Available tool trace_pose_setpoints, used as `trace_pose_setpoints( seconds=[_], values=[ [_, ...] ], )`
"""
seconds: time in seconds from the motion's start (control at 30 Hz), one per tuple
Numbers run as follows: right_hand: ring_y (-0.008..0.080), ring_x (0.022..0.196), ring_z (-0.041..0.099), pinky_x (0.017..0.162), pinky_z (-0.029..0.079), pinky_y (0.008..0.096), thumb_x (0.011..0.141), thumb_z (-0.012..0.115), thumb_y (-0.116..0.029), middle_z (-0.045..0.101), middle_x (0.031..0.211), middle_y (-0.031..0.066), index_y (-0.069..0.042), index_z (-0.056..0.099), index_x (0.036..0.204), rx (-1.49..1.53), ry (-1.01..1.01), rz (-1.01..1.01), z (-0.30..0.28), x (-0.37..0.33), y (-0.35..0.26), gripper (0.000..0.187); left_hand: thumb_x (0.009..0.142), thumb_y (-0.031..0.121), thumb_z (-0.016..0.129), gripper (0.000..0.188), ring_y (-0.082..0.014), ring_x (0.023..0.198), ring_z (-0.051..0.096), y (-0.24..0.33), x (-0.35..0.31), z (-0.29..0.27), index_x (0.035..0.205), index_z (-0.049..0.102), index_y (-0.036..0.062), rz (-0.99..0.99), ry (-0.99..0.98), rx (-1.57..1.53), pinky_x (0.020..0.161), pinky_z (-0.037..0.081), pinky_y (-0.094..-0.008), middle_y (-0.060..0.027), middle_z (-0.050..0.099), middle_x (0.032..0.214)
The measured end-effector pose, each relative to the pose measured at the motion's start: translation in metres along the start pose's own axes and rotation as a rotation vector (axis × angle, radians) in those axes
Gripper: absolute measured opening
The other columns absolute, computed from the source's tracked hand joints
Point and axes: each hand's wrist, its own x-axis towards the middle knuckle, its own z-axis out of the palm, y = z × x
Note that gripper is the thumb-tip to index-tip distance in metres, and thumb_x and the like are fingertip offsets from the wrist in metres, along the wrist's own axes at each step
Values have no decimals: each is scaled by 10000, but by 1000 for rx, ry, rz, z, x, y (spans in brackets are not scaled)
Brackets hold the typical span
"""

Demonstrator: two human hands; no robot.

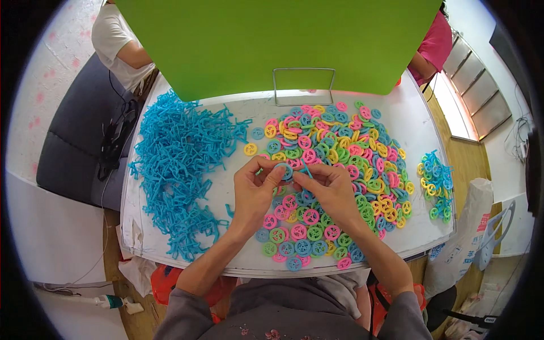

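Note:
Over the middle of the white table, my left hand (256, 184) pinches a small blue plastic wheel (286, 171) between thumb and fingers. Close against it, my right hand (324, 187) grips a thin blue plastic piece (306, 168), which looks like one of the frame-shaped pieces on the left. Whether the two parts touch is hidden by my fingertips. Beneath and behind both hands spreads a heap of pink, yellow, green and blue wheels (345, 141). Left of my left hand lies a large tangled pile of blue plastic frames (175, 158).
A green board (272, 45) rises at the table's far side, with a metal wire stand (304, 69) before it. At the right edge sits a small pile of blue frames with wheels (436, 184). People sit at far left (122, 48) and far right (430, 48). A white plastic bag (459, 243) stands beside the table.

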Motion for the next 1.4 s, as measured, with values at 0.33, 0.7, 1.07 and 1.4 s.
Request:
trace_pose_setpoints(
  seconds=[0.33,0.7,1.07,1.4],
  values=[
    [131,730,644,668,506,234,876,634,-119,666,841,75,28,608,1032,112,-13,100,-1,2,-3,216,886,63,610,121,-129,827,617,7,-3,10,969,595,-23,-8,24,-57,718,551,-274,-79,619,940],
    [150,715,668,603,522,260,810,654,-7,668,849,98,-11,586,1023,-482,23,-407,-6,0,0,223,906,109,596,187,-102,843,603,4,-3,3,1034,628,-23,-94,14,-35,728,556,-260,-57,617,976],
    [60,521,538,473,404,220,826,657,-61,640,652,62,21,672,925,-588,230,-481,-6,6,3,129,917,73,562,201,-117,853,621,-9,-17,11,1078,616,-36,-108,-56,160,758,554,-261,-68,627,987],
    [123,692,666,601,514,238,797,672,-18,690,762,78,-10,672,987,-477,22,-339,-7,4,-5,190,924,77,556,225,-117,902,609,2,-7,7,1122,608,-17,-54,28,27,762,535,-250,-74,633,1027]
  ],
)
